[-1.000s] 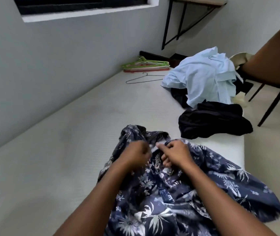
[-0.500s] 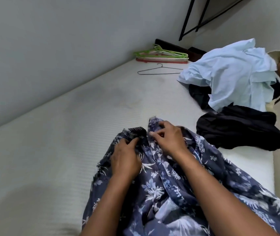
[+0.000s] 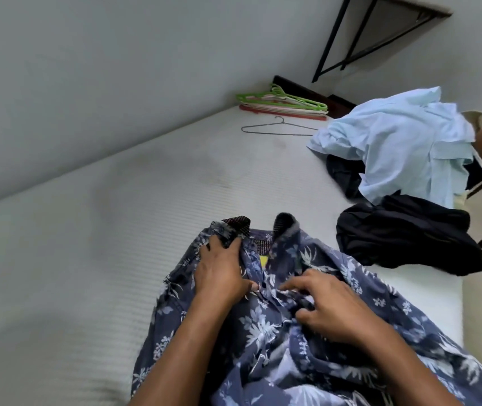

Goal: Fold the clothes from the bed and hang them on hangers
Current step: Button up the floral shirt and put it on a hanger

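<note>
Shirt [image 3: 266, 326], lower centre, is being spread flat, I judge — my left hand [image 3: 222, 273] grips its collar [image 3: 235, 225], right hand [image 3: 330, 306] pinches the front — next, smooth and fold.

On the mattress [image 3: 87, 288], the collared shirt [image 3: 263, 326] lies nearest; a heap of clothes [image 3: 403, 148] sits beyond it, right. Left of the heap lies a wire hanger [image 3: 277, 133], stacked hangers [image 3: 286, 105] just behind.

A rumpled navy floral shirt [image 3: 263, 326] lies collar-up on the bed [image 3: 102, 244], with a pale blue shirt [image 3: 395, 142], black clothes [image 3: 403, 244] and hangers [image 3: 283, 102] farther up.
</note>
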### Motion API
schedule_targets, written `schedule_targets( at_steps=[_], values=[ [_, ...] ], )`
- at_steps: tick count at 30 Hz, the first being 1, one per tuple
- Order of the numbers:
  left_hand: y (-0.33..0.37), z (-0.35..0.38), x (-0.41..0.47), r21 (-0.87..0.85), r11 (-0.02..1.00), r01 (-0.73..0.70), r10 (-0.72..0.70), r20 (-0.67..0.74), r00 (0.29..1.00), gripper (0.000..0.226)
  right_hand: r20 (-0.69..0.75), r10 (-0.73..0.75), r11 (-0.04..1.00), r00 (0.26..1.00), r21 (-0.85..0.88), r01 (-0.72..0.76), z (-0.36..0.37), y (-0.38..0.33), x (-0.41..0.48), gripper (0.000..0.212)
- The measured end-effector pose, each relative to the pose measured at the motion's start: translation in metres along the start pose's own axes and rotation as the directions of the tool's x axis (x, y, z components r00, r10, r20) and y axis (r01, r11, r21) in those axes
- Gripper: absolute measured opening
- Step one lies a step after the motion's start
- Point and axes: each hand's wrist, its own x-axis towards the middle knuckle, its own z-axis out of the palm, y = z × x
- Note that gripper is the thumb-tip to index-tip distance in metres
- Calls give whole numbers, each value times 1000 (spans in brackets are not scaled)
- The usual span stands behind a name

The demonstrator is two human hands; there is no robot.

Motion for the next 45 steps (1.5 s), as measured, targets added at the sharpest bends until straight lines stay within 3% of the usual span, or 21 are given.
schedule_targets(
  at_steps=[3,6,7,9,11,12,14,16,19,21,23,25,27,31,36,39,42,45],
  values=[
    [0,0,3,35,999,-3,3,-3,1000,113,91,31,999,995,-35,-28,-16,7,-8,35],
    [-1,0,5,63,998,-6,5,15,1000,114,184,48,995,982,75,-63,-27,13,-2,18],
    [-2,1,6,54,999,0,0,-1,1000,109,131,52,988,990,138,-70,-28,12,5,12],
    [-3,2,10,-51,999,-17,10,-125,992,74,-156,130,959,979,272,-84,-26,7,25,30],
    [-5,4,15,-225,970,-96,23,-307,951,26,-455,242,941,857,325,-93,-24,-4,47,34],
    [-5,5,17,-279,949,-143,35,-357,933,14,-532,282,939,799,323,-116,-21,-7,57,42],
    [-5,9,20,-321,926,-200,82,-347,934,7,-572,333,926,750,349,-144,-15,-7,74,62],
    [-4,19,22,-299,932,-206,125,-267,955,26,-570,341,918,748,374,-133,-12,1,88,69],
    [-6,27,26,-219,962,-162,117,-207,971,51,-623,257,928,739,371,-10,-19,14,102,27],
    [-8,28,28,-256,952,-166,111,-218,970,60,-631,340,879,697,476,2,-31,17,105,22],
    [-9,26,28,-309,936,-170,102,-225,969,70,-612,506,787,608,616,-33,-41,18,104,25],
    [-9,25,28,-345,925,-157,84,-217,973,77,-589,619,712,519,700,-54,-41,15,105,14],
    [-10,23,29,-391,909,-144,66,-205,976,80,-580,646,695,497,716,-66,-35,2,106,9],
    [-14,22,31,-479,866,-141,57,-185,981,77,-608,529,711,592,699,82,-14,-15,108,32],
    [-14,22,33,-494,859,-133,37,-199,979,70,-702,167,859,692,448,247,9,-29,108,17],
    [-14,22,33,-519,845,-128,26,-200,979,65,-642,44,858,765,417,301,18,-25,110,24],
    [-13,22,34,-513,848,-137,25,-218,976,61,-472,-38,867,881,422,264,23,-21,111,57],
    [-13,21,33,-509,851,-131,19,-218,976,61,-354,-44,876,934,436,207,21,-14,110,81]
  ],
)
